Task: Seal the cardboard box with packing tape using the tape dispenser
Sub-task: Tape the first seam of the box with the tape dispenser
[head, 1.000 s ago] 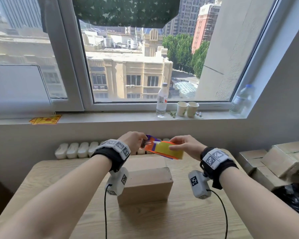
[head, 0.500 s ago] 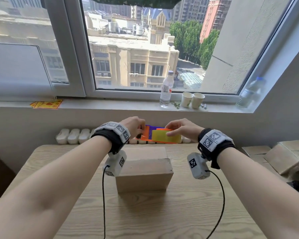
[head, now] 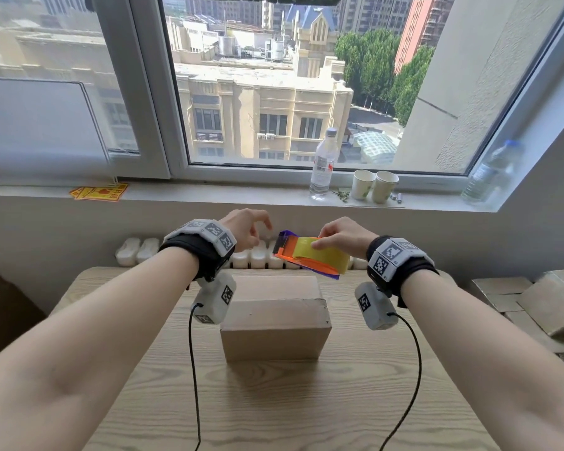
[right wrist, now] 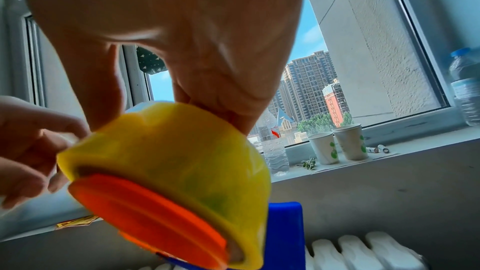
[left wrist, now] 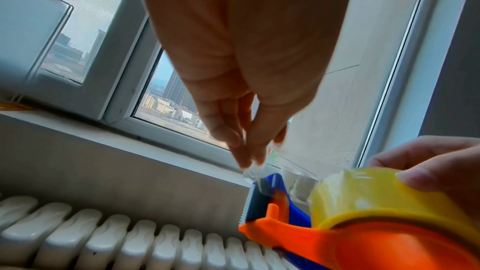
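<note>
Currently my right hand (head: 342, 237) grips the tape dispenser (head: 310, 257) above the cardboard box (head: 274, 330) on the surface (head: 274, 411). My left hand (left wrist: 249, 147) pinches the clear tape end, barely discernible, at the blade.

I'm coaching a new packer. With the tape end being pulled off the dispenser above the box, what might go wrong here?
The left hand pinches the clear tape end right above the serrated blade, so its fingers could get nicked. The right hand holds the dispenser by the yellow roll, which may not turn freely.
</note>
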